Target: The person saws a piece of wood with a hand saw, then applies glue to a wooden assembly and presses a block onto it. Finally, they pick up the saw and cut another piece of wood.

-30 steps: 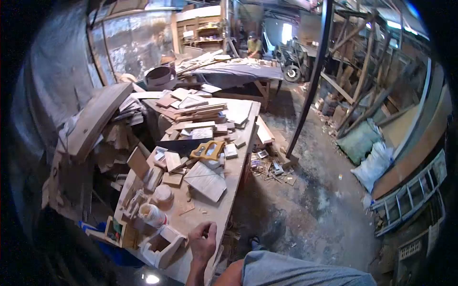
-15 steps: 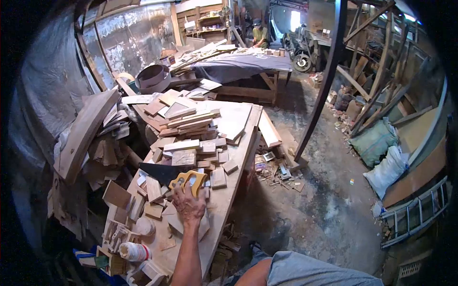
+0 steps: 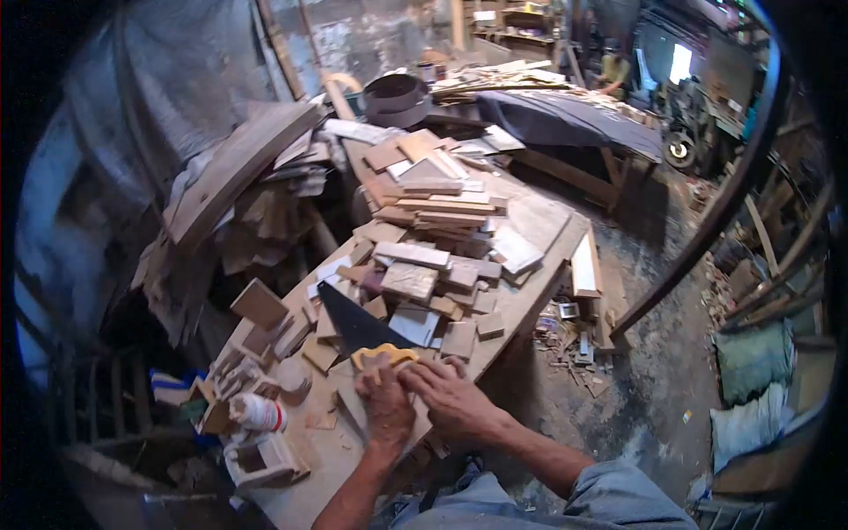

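Far left on the table (image 3: 521, 305): white bottle (image 3: 256, 411) lying on its side, contents not visible. Just below it is a small open-faced wooden box (image 3: 261, 459) with a dark inside, nothing seen in it.

Centre: saw (image 3: 358, 329) lies flat at the near table edge, its dark blade pointing up-left and partly under the wood offcuts (image 3: 424, 230). Its yellow handle is toward the person.

Step in hand: taking hold of the saw. Left hand (image 3: 386, 406) is curled onto the handle's lower edge. Right hand (image 3: 455, 402) is just beside it, fingertips touching the handle; can't tell if it grips.

Judgement: drawing the saw free calls for a firm handle grip and a pull along the blade line, so the blocks on it don't spill.

Back centre: round drum (image 3: 395, 97), contents hidden. Far right, on the floor: stuffed sacks (image 3: 751, 362), contents not visible.
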